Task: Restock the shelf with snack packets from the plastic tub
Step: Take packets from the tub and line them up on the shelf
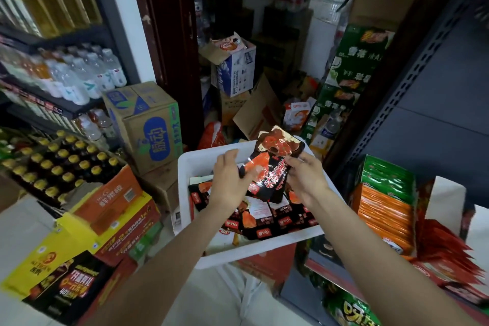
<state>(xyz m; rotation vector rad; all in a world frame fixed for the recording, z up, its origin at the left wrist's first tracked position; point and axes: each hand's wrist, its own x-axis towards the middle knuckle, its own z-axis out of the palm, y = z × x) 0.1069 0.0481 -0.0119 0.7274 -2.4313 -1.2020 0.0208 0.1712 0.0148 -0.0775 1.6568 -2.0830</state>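
Note:
A white plastic tub (185, 167) stands in front of me with several black and red snack packets (277, 219) lying in it. Over the tub I hold up a small stack of the same black and red packets (275, 164). My right hand (307, 180) pinches the stack's right edge. My left hand (232, 180) grips its left edge with curled fingers. The shelf (383, 201) on the right carries rows of orange, green and red packets.
Cardboard drink cartons (148, 124) and orange and yellow boxes (113, 209) crowd the floor on the left, under racks of bottles (79, 74). More cartons fill the doorway behind the tub. A dark perforated shelf upright (412, 82) rises at the right.

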